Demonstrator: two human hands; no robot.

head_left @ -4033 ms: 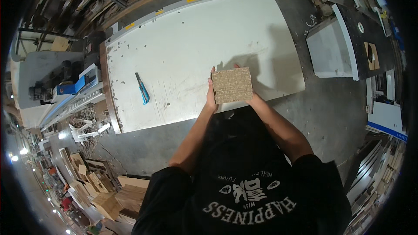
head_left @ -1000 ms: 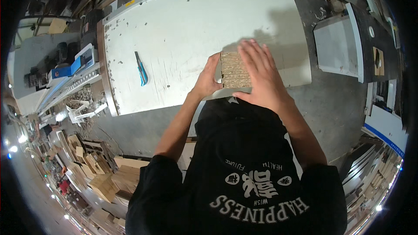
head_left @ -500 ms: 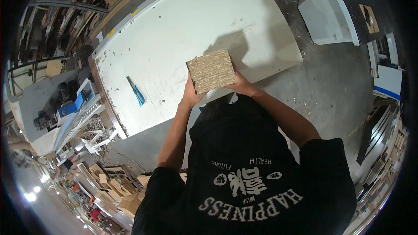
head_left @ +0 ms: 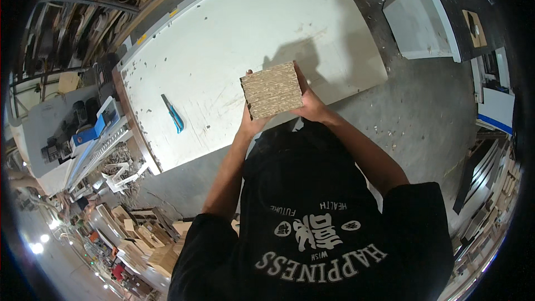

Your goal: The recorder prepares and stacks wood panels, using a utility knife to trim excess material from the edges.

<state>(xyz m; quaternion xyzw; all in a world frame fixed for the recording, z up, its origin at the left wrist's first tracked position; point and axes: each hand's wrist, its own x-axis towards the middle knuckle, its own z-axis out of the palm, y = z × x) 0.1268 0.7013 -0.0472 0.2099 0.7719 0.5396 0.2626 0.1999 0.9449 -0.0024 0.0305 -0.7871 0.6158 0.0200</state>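
Note:
Between my two hands is a squarish stack of particle boards (head_left: 273, 90), brown and speckled, with faint lines running across its upward face. My left hand (head_left: 253, 121) grips its left side, and a fingertip shows at the far left corner. Against the right side presses my right hand (head_left: 312, 107), its fingers reaching along the far right edge. The stack is held above the near edge of the white table (head_left: 223, 44) and casts a shadow beyond it. Left of the stack, a blue utility knife (head_left: 174, 117) lies on the table. The stack's underside is hidden.
A dark wooden strip (head_left: 135, 122) edges the table's left end. Further left stands a grey machine (head_left: 42, 117) with blue parts. A grey-white cabinet (head_left: 418, 22) with a dark top is at the far right. Cardboard and wood pieces (head_left: 147, 245) are piled at the lower left.
The stack has shifted slightly right in my hands' hold. My fingers now reach further along its sides, with fingertips showing at the far corners.

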